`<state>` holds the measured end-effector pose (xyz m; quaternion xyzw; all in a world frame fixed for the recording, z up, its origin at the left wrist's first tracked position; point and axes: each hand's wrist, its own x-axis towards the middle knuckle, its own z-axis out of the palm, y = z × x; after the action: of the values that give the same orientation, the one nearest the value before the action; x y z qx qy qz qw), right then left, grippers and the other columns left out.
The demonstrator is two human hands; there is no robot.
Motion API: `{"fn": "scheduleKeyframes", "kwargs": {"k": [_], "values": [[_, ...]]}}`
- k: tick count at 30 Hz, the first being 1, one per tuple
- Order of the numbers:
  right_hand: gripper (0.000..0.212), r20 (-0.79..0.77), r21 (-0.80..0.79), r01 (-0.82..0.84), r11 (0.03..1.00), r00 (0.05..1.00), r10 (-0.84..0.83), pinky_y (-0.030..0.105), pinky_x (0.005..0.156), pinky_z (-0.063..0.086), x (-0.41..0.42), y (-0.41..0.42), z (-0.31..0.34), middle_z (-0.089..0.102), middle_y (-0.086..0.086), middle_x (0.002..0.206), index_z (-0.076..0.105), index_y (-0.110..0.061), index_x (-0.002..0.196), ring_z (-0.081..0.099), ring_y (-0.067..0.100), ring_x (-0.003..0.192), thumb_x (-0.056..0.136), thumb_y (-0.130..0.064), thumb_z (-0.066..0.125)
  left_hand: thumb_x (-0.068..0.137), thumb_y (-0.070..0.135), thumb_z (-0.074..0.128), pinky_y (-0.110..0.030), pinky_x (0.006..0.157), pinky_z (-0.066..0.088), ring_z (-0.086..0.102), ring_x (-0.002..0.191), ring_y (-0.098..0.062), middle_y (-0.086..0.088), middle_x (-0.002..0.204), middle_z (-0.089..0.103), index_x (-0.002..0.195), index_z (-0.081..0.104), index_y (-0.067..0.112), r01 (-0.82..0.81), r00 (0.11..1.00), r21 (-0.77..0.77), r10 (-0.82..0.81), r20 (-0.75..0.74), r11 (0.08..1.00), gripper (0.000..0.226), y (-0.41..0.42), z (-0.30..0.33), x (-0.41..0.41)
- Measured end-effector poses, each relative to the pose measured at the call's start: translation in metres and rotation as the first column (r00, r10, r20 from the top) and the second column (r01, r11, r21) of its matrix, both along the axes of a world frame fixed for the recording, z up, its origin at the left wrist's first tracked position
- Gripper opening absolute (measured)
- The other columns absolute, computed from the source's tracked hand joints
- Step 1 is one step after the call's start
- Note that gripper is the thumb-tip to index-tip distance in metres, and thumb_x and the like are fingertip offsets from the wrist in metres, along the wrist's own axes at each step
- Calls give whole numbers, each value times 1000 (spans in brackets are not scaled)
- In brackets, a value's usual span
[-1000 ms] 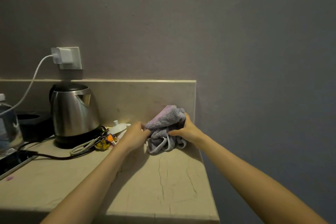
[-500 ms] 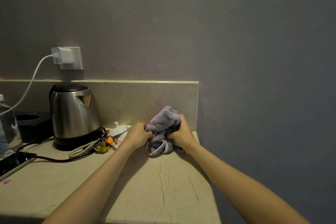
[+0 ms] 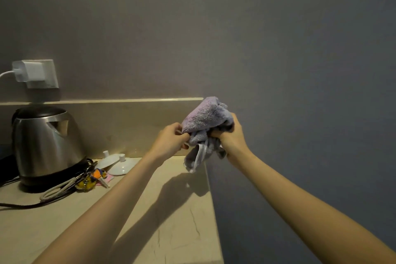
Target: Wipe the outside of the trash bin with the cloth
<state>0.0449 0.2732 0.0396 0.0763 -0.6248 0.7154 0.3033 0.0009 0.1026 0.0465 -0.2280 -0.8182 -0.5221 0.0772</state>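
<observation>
A crumpled purple-grey cloth (image 3: 205, 122) with a white trim hangs in the air above the right end of the beige counter (image 3: 171, 221). My left hand (image 3: 171, 141) pinches its left edge. My right hand (image 3: 229, 135) is closed around its right side. A loose corner dangles below both hands, just over the counter's back right corner. No trash bin is in view.
A steel kettle (image 3: 45, 146) stands at the left with cords, keys (image 3: 92, 179) and two white lids (image 3: 120, 166) beside it. A white charger (image 3: 25, 70) sits in the wall socket. The counter ends at its right edge, with a grey wall behind.
Both hands have lifted the cloth off the counter and carried it up and slightly right. It was resting on the counter a second ago.
</observation>
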Motion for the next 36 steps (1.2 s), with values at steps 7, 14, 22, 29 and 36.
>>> {"fn": "scheduleKeyframes", "kwargs": {"k": [7, 14, 22, 29, 36], "values": [[48, -48, -147, 150, 978, 986, -159, 28, 69, 60, 65, 101, 8, 65, 9, 92, 51, -4, 113, 66, 14, 78, 75, 24, 59, 83, 11, 57, -23, 57, 49, 68, 62, -16, -2, 76, 70, 82, 58, 20, 209, 977, -34, -210, -45, 977, 9, 110, 17, 37], [48, -9, -233, 381, 895, 919, -394, 28, 69, 61, 147, 196, -7, 65, 7, 92, 57, -19, 97, 66, 16, 80, 75, 24, 60, 86, 18, 57, -16, 54, 49, 70, 63, -11, -1, 86, 72, 90, 60, 18, 403, 915, -32, -403, 5, 915, 5, 218, 8, 96], [48, 114, -198, 569, 798, 822, -557, 19, 61, 57, 250, 284, -38, 67, 4, 93, 57, -11, 107, 70, 7, 74, 74, 24, 61, 89, 21, 59, -18, 60, 49, 67, 64, -4, 4, 82, 72, 92, 60, 19, 614, 789, -50, -609, 84, 788, 4, 315, -35, 169], [48, 264, -233, 660, 714, 750, -607, 21, 62, 59, 314, 327, -91, 67, 5, 99, 56, -14, 113, 68, 16, 86, 79, 20, 60, 90, 31, 59, -24, 68, 51, 66, 66, -2, 8, 83, 70, 92, 60, 25, 698, 688, 48, -687, 236, 715, 6, 374, -97, 223], [50, 495, -285, 708, 646, 686, -533, 28, 61, 61, 356, 341, -162, 67, 19, 105, 53, -1, 127, 68, 25, 86, 81, 17, 62, 86, 24, 68, -19, 67, 49, 61, 79, -9, -1, 96, 64, 104, 56, 17, 773, 587, 2, -716, 378, 635, 23, 389, -177, 261]]}}
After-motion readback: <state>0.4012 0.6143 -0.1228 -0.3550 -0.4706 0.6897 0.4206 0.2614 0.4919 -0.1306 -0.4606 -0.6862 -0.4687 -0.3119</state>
